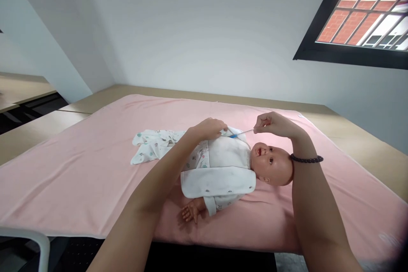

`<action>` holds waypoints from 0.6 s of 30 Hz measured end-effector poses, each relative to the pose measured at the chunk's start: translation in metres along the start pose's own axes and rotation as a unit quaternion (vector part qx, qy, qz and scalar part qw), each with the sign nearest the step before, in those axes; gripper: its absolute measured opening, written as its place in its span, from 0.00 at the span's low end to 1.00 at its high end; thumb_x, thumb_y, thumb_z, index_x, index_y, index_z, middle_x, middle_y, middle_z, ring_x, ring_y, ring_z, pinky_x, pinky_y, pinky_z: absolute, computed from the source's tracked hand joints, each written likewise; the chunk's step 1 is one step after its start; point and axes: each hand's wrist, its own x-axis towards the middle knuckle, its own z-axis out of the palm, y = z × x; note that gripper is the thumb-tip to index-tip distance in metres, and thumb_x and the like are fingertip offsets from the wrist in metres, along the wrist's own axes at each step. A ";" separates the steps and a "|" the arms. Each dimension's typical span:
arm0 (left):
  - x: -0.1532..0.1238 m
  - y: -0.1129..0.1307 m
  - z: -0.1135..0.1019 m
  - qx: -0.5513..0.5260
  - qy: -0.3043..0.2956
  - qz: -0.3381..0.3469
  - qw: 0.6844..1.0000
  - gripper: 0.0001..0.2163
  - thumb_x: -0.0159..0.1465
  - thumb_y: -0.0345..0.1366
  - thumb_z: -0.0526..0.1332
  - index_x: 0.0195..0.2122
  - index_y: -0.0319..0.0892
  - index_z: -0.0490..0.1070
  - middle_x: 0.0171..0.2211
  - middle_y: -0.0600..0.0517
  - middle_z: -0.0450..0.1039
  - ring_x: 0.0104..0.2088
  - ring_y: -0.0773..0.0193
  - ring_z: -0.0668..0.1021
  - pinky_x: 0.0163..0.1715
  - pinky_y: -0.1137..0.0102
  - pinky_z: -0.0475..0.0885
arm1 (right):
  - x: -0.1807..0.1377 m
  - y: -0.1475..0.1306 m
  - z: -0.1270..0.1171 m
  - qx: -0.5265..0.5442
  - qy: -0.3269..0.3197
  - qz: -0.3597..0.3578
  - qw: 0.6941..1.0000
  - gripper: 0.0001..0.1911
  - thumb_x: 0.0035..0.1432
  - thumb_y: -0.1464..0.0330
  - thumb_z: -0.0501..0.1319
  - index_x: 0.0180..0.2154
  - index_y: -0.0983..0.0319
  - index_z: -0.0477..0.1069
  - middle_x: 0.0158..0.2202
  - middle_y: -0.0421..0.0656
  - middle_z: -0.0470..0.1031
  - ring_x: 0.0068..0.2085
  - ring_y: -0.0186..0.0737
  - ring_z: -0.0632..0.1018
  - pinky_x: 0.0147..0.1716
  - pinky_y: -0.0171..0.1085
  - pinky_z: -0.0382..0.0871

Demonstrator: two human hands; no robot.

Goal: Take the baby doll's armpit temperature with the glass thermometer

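A baby doll lies on its back with its head to the right, its printed white shirt open over a white torso. My right hand, above the doll's head, pinches the end of a thin stick with a blue tip, which looks like a thermometer. Its blue end rests by the doll's far armpit. My left hand is closed on the far flap of the doll's shirt, lifting its edge. The near flap is folded outward, and one doll hand sticks out of its sleeve.
A pink sheet covers most of the wooden table. A white wall stands behind it, with a barred window at the upper right. A white curved metal rail is at the lower left.
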 end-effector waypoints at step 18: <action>-0.007 0.000 -0.002 -0.137 0.035 -0.109 0.984 0.19 0.74 0.47 0.39 0.57 0.47 0.61 0.48 0.49 0.77 0.43 0.56 0.77 0.43 0.63 0.68 | 0.001 0.003 0.005 -0.122 -0.131 0.066 0.982 0.18 0.59 0.58 0.61 0.49 0.57 0.76 0.50 0.44 0.79 0.52 0.49 0.78 0.48 0.44 0.74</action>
